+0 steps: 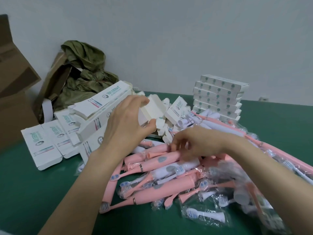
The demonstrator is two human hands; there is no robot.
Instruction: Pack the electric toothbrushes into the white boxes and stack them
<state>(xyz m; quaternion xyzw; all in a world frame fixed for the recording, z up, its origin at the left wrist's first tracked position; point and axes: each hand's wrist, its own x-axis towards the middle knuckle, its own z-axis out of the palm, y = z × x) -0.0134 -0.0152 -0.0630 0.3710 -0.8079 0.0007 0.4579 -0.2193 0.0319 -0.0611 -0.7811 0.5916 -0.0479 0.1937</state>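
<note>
Box (153, 110), flimsy, sits pinched edgewise in my left hand (125, 123) at eleven o'clock; right hand's (193, 143) hold on slick brush (159, 148) unclear.

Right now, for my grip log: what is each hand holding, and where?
Left hand grips a white box by one end. Right hand touches a pink toothbrush; grip cannot be told.

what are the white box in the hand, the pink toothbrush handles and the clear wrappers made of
White folding box gripped by the left hand: thin matte cardboard, going by its folded flaps and creased tabs. Pink cylindrical toothbrush handles: probably moulded plastic, with a smooth satin sheen. Clear wrappers: thin glossy plastic film, crinkled and glinting.
</note>
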